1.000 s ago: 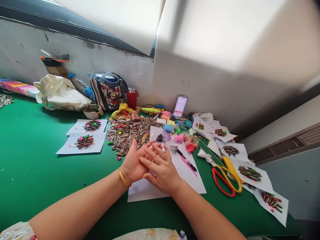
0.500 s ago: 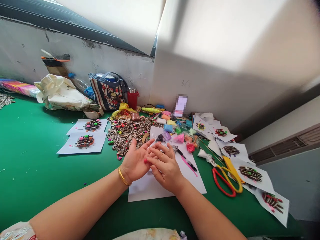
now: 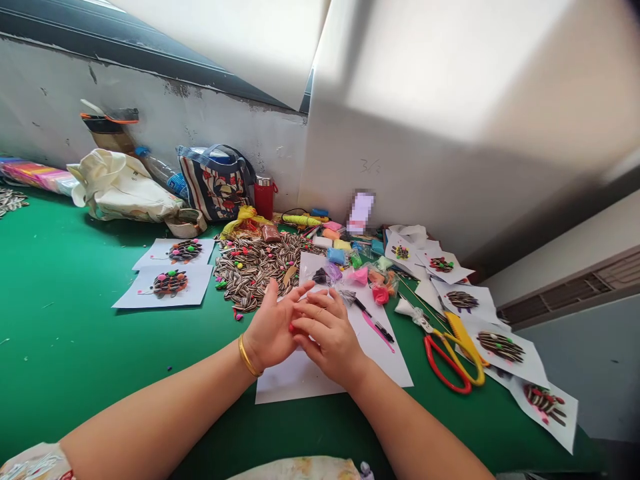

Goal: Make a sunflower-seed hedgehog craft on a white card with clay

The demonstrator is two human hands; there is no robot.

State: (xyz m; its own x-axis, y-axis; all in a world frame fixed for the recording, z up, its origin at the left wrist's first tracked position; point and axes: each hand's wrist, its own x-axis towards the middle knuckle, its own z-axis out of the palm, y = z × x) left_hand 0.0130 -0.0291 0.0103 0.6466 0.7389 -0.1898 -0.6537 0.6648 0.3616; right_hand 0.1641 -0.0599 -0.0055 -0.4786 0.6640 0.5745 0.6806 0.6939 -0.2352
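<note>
Sheets, a pair of them bearing dark, turtle-like figures dotted with coloured balls, lie on the left of the green table; both look finished. Just beside them spreads a heap of striped seeds, with plenty left to use and small coloured balls scattered through it.

Next comes the left hand, palm up, fingers extended and slightly spread. At its palm, where the other hand meets it, sits a small red bit — not yet set down, its shaping apparently unfinished. The right hand lies across that palm with bent fingers close together; whether they pinch the bit or only press it I cannot tell.

Under both hands is white paper, partly hidden; what shows carries a pink strip beside a black pen, so work on it seems at an early stage. Soft, coloured packets crowd its far end.

Farther right lie red-and-yellow scissors and a row of more decorated sheets, figures in place — these, too, appear done.
</note>
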